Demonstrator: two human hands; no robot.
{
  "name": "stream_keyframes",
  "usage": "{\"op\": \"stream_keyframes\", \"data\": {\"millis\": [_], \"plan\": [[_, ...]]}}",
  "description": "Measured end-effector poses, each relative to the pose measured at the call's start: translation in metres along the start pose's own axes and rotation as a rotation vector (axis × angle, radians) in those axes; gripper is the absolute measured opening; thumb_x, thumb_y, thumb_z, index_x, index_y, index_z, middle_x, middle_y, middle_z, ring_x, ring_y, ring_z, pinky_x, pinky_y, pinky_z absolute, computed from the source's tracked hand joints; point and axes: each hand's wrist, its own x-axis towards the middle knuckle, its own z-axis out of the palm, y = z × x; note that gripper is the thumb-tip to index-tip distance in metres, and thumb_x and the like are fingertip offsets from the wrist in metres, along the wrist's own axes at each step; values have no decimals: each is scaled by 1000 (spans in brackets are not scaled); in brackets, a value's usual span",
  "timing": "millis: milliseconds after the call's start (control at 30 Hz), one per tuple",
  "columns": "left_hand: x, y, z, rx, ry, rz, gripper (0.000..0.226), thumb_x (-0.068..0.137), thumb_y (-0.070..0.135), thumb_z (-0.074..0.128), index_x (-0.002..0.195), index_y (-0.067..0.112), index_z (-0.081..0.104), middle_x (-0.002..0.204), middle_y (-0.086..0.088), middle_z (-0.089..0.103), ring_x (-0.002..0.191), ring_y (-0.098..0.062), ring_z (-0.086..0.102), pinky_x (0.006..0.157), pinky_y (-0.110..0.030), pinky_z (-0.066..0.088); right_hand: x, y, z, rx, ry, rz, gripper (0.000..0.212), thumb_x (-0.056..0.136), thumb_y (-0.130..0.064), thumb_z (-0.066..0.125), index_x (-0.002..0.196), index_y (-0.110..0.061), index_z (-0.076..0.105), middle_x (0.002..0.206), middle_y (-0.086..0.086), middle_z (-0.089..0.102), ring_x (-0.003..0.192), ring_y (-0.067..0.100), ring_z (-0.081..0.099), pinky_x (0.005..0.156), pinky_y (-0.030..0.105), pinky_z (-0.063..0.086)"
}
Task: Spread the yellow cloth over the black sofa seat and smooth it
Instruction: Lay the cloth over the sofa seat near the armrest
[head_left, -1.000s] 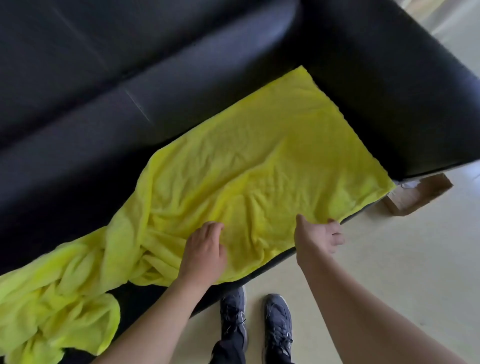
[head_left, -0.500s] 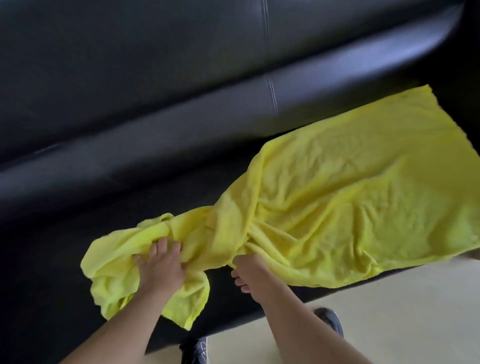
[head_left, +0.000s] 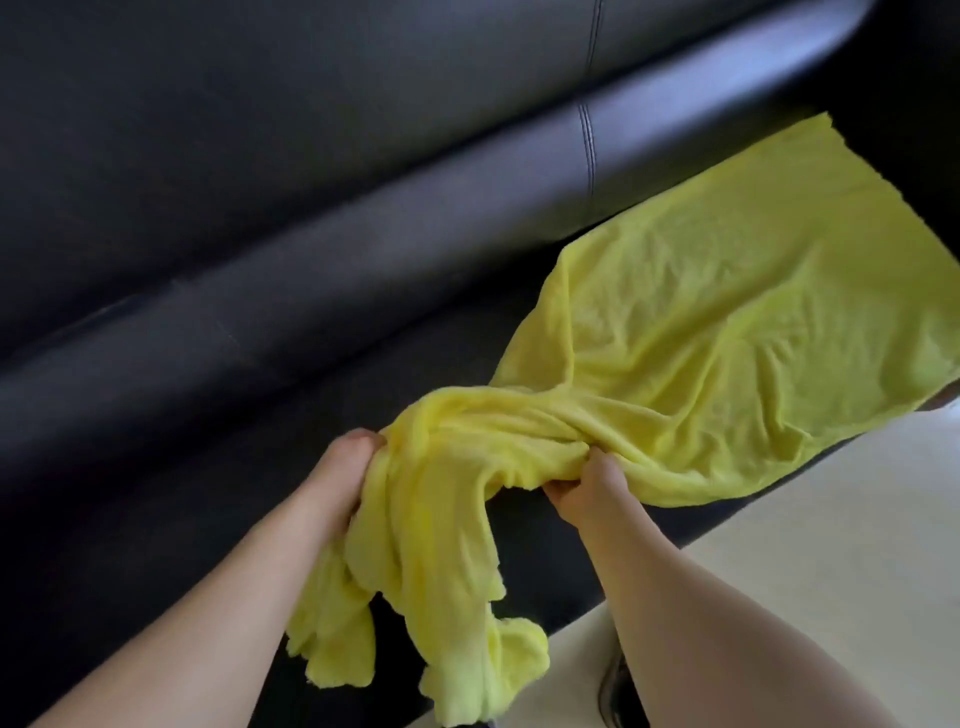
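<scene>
A soft, crumpled yellow cloth lies with its right half flat on the smooth black leather sofa seat, its long axis running left to right. Its left end is bunched, spilling over the seat's near edge. The left hand and right hand each clench that bunch, close together. The uncovered seat stretches away to the left, nothing blocking it. Pale floor lies nearer, at right.

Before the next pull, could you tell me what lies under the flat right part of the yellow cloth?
The yellow cloth lies on the black sofa seat, whose surface beneath it is covered. Both the left hand and right hand grip its bunched end.
</scene>
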Motion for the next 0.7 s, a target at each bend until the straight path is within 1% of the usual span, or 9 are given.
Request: {"op": "stream_keyframes", "data": {"millis": [100, 167, 233, 300, 400, 500, 600, 667, 700], "plan": [[3, -19, -4, 102, 293, 128, 23, 95, 37, 43, 100, 17, 53, 96, -6, 60, 79, -24, 59, 68, -37, 49, -2, 13, -3, 73, 1, -46, 49, 89, -35, 67, 132, -18, 48, 120, 13, 59, 104, 34, 61, 92, 49, 53], [-10, -20, 9, 198, 217, 256, 50, 87, 67, 39, 101, 21, 53, 106, -3, 57, 91, -22, 57, 74, -39, 47, -4, 25, -5, 10, -88, -29, 48, 86, -38, 71, 125, -17, 52, 116, 11, 63, 101, 32, 64, 92, 48, 53], [-8, -25, 31, 427, 76, 167, 89, 75, 86, 37, 133, 19, 44, 132, -7, 44, 121, -28, 45, 95, -47, 41, -2, 35, -5, -62, -131, 5, 44, 83, -36, 74, 118, -16, 56, 111, 11, 66, 99, 30, 65, 93, 46, 52], [2, -26, 46, 442, 90, 14, 106, 71, 88, 39, 146, 14, 27, 145, -11, 31, 133, -33, 32, 104, -51, 33, 1, 40, -1, -125, -107, 23, 44, 86, -27, 71, 124, -14, 53, 115, 12, 62, 102, 30, 62, 95, 45, 50], [19, -27, 48, 269, 274, -54, 79, 84, 69, 47, 135, 10, 37, 131, -13, 47, 119, -35, 47, 98, -49, 41, 2, 39, 7, -118, -36, 22, 39, 95, -15, 56, 132, -13, 44, 126, 15, 51, 118, 36, 52, 100, 48, 46], [21, -26, 32, 87, 144, 51, 39, 93, 34, 45, 112, 3, 58, 96, -11, 62, 85, -29, 59, 79, -36, 48, 6, 28, 3, -108, -5, -77, 37, 97, -19, 47, 135, -15, 48, 127, 13, 55, 114, 38, 55, 97, 50, 49], [8, -22, -15, -357, 7, 17, 27, 95, 29, 43, 100, 11, 62, 103, -16, 66, 97, -34, 63, 91, -42, 51, 6, 7, -11, -132, 101, -193, 34, 99, -23, 42, 130, -14, 52, 107, 6, 59, 98, 25, 59, 93, 42, 51], [7, -22, -56, -602, 127, -4, 21, 96, 27, 46, 105, 14, 60, 111, -14, 64, 102, -31, 62, 95, -45, 50, -1, 1, -18, -138, 152, -245, 30, 95, -24, 46, 123, -15, 51, 100, 2, 57, 96, 20, 55, 90, 37, 50], [12, -25, -73, -648, 235, -3, 24, 95, 26, 49, 114, 13, 57, 116, -11, 61, 104, -29, 60, 96, -44, 49, -2, 4, -20, -87, 176, -226, 38, 89, -29, 56, 126, -22, 50, 111, 1, 58, 102, 21, 55, 89, 39, 49]]}}
